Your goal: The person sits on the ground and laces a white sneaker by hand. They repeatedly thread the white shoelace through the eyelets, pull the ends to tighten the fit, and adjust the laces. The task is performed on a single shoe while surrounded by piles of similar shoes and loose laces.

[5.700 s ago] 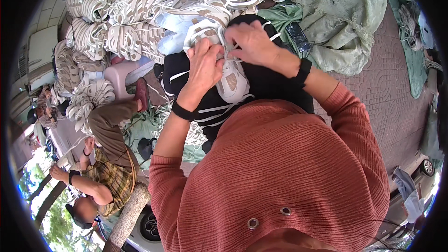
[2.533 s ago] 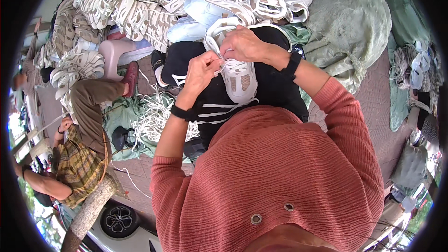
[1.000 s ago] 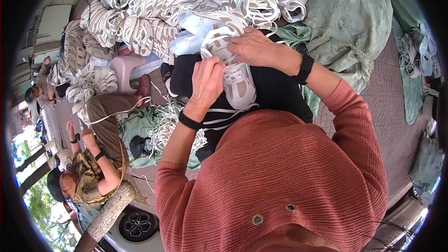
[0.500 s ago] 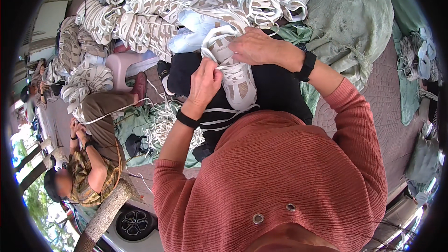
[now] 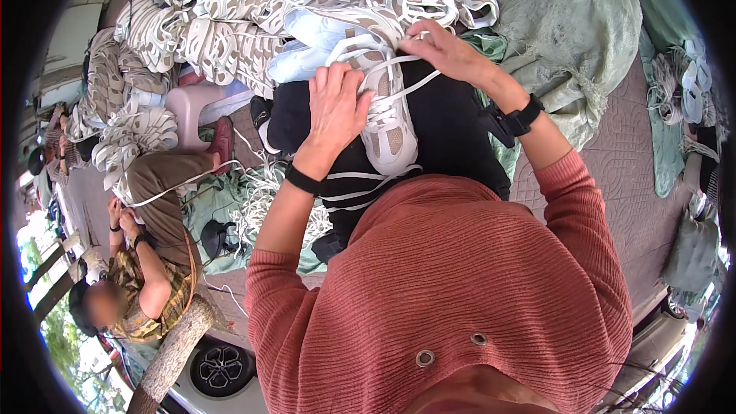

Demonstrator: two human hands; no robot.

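Note:
A beige and white sneaker [image 5: 391,142] rests on my black-trousered lap, its toe toward me. White shoelace [image 5: 410,90] crosses its eyelets and loops out to the right. My right hand [image 5: 448,54] is closed at the shoe's upper right, fingers pinching the lace. On the opposite side my left hand [image 5: 335,107] lies against the shoe's opening with bent fingers; its fingertips are partly hidden, so what it grips is unclear. More white laces [image 5: 360,193] lie across my thigh.
Rows of similar sneakers [image 5: 222,46] fill the far side. A pale green sack [image 5: 571,38] stands at right. Beside a pink stool [image 5: 184,111] sits another person [image 5: 146,276], hands together. Loose white laces [image 5: 264,203] lie on green cloth; a tree trunk [image 5: 172,353] is lower left.
My right hand has moved up and right, drawing a lace loop out from the shoe. My left hand has shifted up toward the shoe's opening.

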